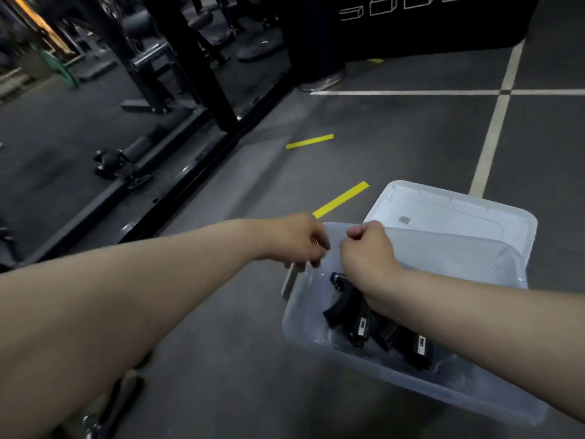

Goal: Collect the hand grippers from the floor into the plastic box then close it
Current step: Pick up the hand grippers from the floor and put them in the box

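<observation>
A clear plastic box (316, 331) stands on the dark gym floor at the lower right. Several black hand grippers (361, 321) lie inside it. A translucent white lid (459, 213) sits tilted over the back of the box, its far side raised. My left hand (297, 240) and my right hand (368, 248) are close together at the lid's near-left edge, and both grip it with curled fingers. My right forearm crosses over the open box and hides part of the hand grippers. A white latch (289, 282) hangs on the box's left side.
A black rack frame (202, 74) and its base rail run along the left. A small black object (110, 163) lies by the rail, and another dark object (104, 416) lies under my left arm. Yellow tape strips (342, 199) and white lines (493, 128) mark the floor.
</observation>
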Demonstrator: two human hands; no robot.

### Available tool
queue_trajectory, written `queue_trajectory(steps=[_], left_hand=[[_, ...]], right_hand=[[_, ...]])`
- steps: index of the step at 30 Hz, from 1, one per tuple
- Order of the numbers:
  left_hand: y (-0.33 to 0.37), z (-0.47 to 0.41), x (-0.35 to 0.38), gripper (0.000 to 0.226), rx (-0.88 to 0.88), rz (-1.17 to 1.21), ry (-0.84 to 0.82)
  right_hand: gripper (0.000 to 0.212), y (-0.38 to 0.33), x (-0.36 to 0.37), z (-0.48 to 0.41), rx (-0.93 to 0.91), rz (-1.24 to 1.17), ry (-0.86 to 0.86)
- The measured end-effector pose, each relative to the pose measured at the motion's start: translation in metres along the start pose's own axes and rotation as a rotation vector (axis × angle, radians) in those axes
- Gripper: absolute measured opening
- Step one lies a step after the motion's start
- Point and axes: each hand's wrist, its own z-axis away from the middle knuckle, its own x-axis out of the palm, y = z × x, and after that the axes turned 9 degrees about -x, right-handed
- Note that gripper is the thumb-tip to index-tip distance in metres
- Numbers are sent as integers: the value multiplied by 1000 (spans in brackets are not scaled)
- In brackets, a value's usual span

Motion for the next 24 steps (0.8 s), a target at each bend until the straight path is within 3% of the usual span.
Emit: queue_trajectory(steps=[3,8,12,14,16,17,20,24], left_hand=[[-42,21,-20,30,-99,59,104],[-156,48,-18,35,-245,19,60],[-247,88,4,25,-358,21,117],[-296,108,13,22,-427,28,124],[-343,121,27,22,-496,29,88],[-365,125,32,23,-524,36,75],[-421,129,47,30,-572,74,80],[-480,132,66,33,-617,204,124]], right_hand=[[8,-21,32,2,-74,4,-132],[11,-30,97,4,-187,132,-276],[12,-31,147,15,-228,257,-411],[9,-37,175,29,-216,365,-516],[32,-40,201,42,-150,437,-650],[34,-40,214,47,-99,461,-709],[25,-39,244,62,47,606,-850],[27,-35,300,80,67,688,-912]])
